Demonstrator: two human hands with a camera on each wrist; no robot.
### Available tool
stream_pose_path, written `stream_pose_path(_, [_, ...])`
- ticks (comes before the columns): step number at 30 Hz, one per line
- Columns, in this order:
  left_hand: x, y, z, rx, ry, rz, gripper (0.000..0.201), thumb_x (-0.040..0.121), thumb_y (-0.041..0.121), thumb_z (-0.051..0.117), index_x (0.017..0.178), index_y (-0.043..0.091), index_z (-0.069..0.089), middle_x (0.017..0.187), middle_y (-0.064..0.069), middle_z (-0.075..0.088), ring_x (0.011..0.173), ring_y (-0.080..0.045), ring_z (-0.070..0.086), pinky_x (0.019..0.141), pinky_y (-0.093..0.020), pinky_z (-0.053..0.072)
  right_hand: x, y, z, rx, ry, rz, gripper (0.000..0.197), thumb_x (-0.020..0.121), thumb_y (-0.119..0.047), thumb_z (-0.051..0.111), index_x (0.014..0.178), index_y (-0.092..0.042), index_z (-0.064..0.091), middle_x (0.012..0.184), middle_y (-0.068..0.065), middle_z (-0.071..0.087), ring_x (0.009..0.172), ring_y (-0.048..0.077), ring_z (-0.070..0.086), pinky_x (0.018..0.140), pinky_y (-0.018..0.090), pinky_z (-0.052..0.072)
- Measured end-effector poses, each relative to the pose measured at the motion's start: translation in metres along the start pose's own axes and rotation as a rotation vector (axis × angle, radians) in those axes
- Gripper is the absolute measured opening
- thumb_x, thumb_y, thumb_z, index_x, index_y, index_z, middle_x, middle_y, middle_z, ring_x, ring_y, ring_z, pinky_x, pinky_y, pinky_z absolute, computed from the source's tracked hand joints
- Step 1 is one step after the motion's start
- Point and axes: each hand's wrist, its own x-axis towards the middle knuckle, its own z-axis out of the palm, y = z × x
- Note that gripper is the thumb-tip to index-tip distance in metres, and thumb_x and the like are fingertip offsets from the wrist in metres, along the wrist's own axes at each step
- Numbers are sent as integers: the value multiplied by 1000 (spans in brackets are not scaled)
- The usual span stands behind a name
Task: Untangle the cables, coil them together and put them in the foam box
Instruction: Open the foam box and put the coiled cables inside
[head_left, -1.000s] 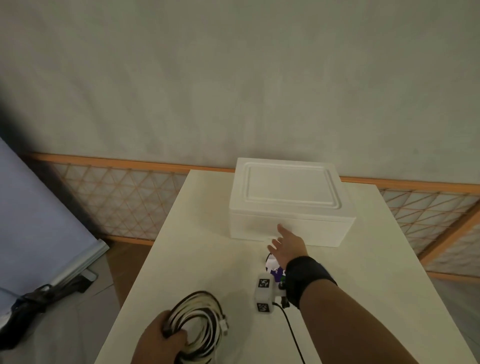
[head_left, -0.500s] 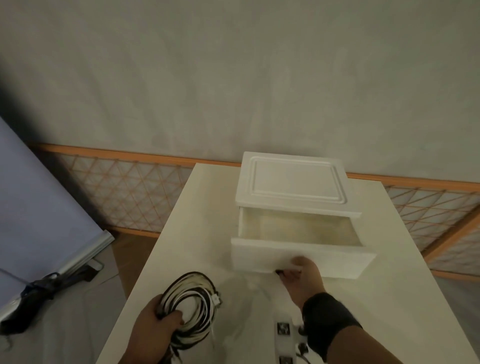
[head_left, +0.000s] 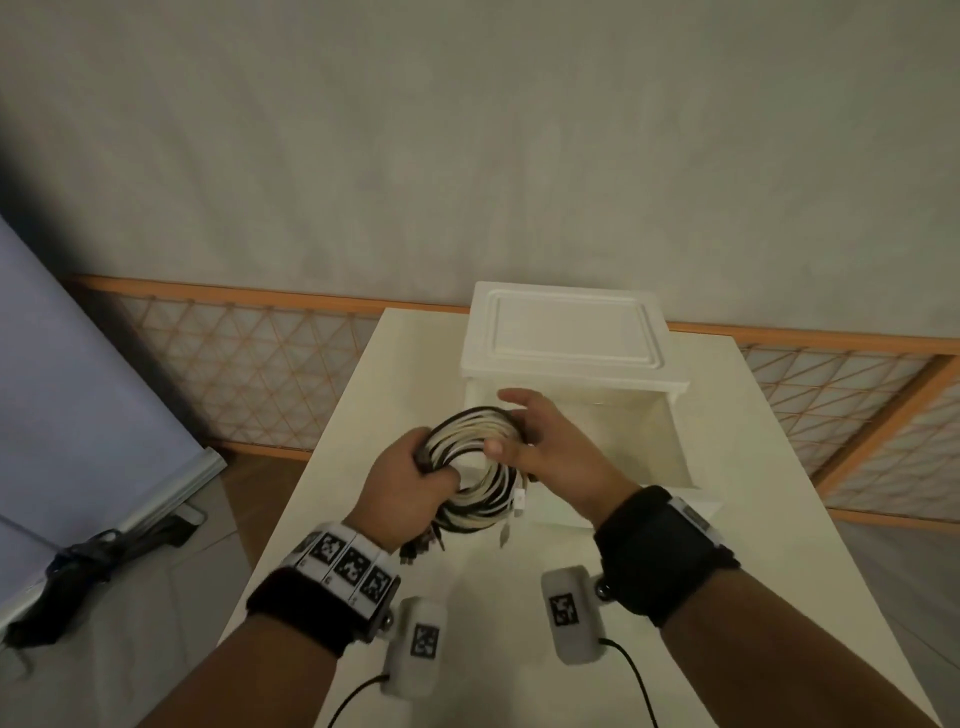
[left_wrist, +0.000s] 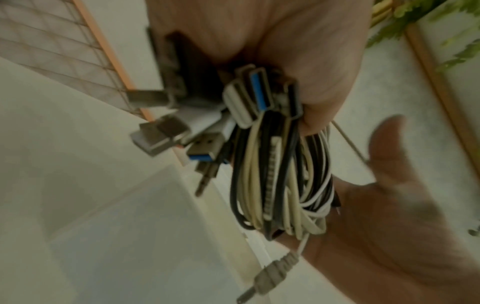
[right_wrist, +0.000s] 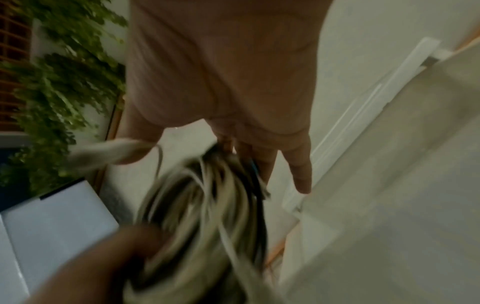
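A coil of black and white cables (head_left: 480, 431) hangs just in front of the open foam box (head_left: 672, 441). My left hand (head_left: 405, 480) grips the coil's left side, fingers curled round the bundle (left_wrist: 280, 185) and its plugs (left_wrist: 255, 92). On the coil's right side lies my right hand (head_left: 553, 452), fingers straight, thumb over the strands, palm (left_wrist: 389, 216) against them. The box's lid (head_left: 571, 332) sits shifted back, so the white inside shows. The right wrist view is blurred; it shows the coil (right_wrist: 207, 205) below my straight fingers (right_wrist: 301, 170).
The box stands on a white table (head_left: 779, 545) against a grey wall. An orange-framed lattice screen (head_left: 234, 379) runs behind. A blue-grey panel (head_left: 78, 389) and a dark bag (head_left: 78, 571) are on the floor at left. Camera modules (head_left: 569, 613) hang under both wrists.
My right hand pulled the box forward from under its lid, then came back to the coil. My left hand lifted the coil off the table toward the box.
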Motion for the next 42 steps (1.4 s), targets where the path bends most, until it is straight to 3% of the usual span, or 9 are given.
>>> stream_pose_path(7, [25,22,14,-245,61,-38,26,65,17,63,90,20,67,85,-4,72,85,-22,68,79,-40,56,23,-8,9,222,228,-12,25,74,7,68,96,-5,65,87,17,70,77,32,66,78,45,54])
stream_pose_path(10, [33,25,23,-396,63,-22,23,80,14,73,99,19,63,91,-1,72,87,-18,69,76,-33,56,41,-23,-8,-64,313,-75,20,70,1,69,88,-7,65,76,12,70,66,29,66,70,43,56])
stream_pose_path(13, [37,9,28,-390,-56,-8,59,68,39,82,114,22,49,107,2,67,94,-6,67,72,-24,55,60,-37,-35,-306,345,-106,21,68,-6,70,88,-10,64,77,9,70,71,26,67,72,45,56])
stream_pose_path(16, [37,-23,32,4,-184,-114,107,56,68,75,142,25,29,142,11,40,133,-11,39,109,-35,37,78,-49,-62,-532,343,-100,25,71,-8,69,96,-11,63,80,5,69,75,23,66,78,41,54])
stream_pose_path(23, [14,-75,42,696,-372,216,77,90,45,49,151,31,4,153,17,-16,142,-8,-22,118,-30,-5,112,-28,-70,-1202,-83,-96,43,78,-22,65,119,-18,53,109,7,62,100,26,58,83,34,47])
stream_pose_path(28, [26,-110,40,891,-334,428,102,67,61,44,150,30,-7,159,6,-2,146,-16,11,101,-27,41,139,-10,-48,-1330,-667,-22,44,80,-19,64,122,-14,52,120,8,58,109,25,53,93,39,45])
stream_pose_path(32, [42,-130,44,930,-321,470,98,73,67,36,152,23,-2,161,3,-8,147,-14,-6,98,-18,36,175,13,-24,-1451,-935,78,53,84,-17,65,133,-4,46,133,17,50,121,33,47,102,45,40])
stream_pose_path(35, [46,-139,47,944,-272,507,51,99,45,14,148,30,11,160,6,1,147,-12,-4,104,-23,21,194,43,-16,-1513,-982,165,60,92,-22,58,144,-5,34,150,15,33,138,29,31,114,40,25])
stream_pose_path(42, [46,-144,53,919,-204,601,61,100,50,15,153,23,1,161,7,-3,147,-11,2,101,-19,29,206,63,-21,-1482,-762,136,56,79,-21,71,127,-7,47,129,14,52,110,33,55,91,41,48])
